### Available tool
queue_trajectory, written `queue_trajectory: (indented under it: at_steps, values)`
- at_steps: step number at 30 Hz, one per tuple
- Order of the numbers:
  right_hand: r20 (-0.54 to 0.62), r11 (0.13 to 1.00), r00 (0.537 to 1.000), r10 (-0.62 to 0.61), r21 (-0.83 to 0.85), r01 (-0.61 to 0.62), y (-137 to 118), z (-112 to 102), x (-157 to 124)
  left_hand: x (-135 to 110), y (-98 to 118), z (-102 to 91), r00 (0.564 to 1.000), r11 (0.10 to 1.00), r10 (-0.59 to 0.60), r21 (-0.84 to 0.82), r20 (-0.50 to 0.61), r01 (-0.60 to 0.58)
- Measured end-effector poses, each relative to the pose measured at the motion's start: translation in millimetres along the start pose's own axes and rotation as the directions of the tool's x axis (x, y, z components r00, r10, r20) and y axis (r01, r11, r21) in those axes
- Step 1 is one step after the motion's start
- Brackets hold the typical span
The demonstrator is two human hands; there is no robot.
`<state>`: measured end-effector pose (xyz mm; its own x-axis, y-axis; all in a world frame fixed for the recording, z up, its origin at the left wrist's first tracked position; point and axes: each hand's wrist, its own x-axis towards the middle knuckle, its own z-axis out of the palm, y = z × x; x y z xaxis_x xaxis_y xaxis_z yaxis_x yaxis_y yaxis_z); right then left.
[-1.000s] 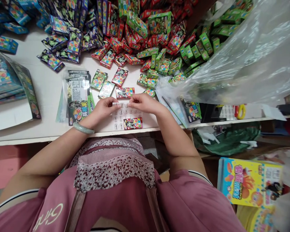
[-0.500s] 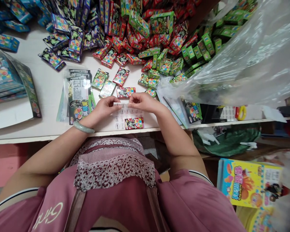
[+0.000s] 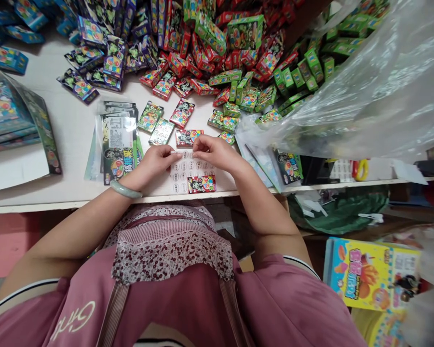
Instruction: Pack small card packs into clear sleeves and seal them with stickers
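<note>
Near the counter's (image 3: 39, 195) front edge, the left hand (image 3: 155, 161) pins the sticker sheet's (image 3: 184, 173) left side, grip pinched on it. The right hand (image 3: 213, 150) pinches at the sheet's top; what it grasps is too small to tell. A red box (image 3: 201, 183) lies on the sheet.

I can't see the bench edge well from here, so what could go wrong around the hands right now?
1. The red box lies on the sticker sheet close to the table edge; a tug on the sheet might push it off.
2. Both the left hand and right hand pinch the sheet's far edge, so it could crease or tear.
3. The clear plastic bag droops over the green boxes and could hide them.
</note>
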<state>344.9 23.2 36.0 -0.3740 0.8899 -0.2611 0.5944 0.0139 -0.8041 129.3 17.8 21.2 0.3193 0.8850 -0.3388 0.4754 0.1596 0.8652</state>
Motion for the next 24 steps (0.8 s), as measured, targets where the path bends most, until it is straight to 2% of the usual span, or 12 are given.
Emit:
queue_trajectory:
  at_steps: [4,6,11,14,19,24]
  values:
    - [-0.002,0.999,1.000,0.029,-0.046,-0.029,-3.0,-1.2,-2.6,-3.2,-1.1,-1.8,0.998,0.985,-0.048,-0.166,0.029,0.053]
    - [-0.002,0.994,0.999,0.048,-0.099,-0.048,-8.2,-2.2,-3.3,-4.5,-0.9,-2.0,0.995,0.976,-0.092,-0.196,0.023,0.095]
    - [0.090,0.988,0.995,-0.037,-0.148,0.050,-28.6,1.2,3.3,-6.9,3.0,-2.0,0.997,0.985,-0.075,-0.156,0.006,0.075]
    - [0.093,0.984,0.994,-0.052,-0.167,0.067,-36.1,7.8,11.4,-8.1,3.6,-3.6,0.998,0.991,-0.052,-0.126,0.017,0.054]
    - [0.111,0.995,0.993,-0.049,-0.080,0.058,-34.7,15.6,18.4,-7.8,0.1,-6.2,0.999,0.997,-0.003,-0.082,0.036,0.006]
    - [0.075,0.995,0.996,-0.056,-0.077,0.061,-32.5,17.4,19.8,-6.1,-1.4,-5.1,0.999,1.000,-0.017,-0.025,0.048,0.018]
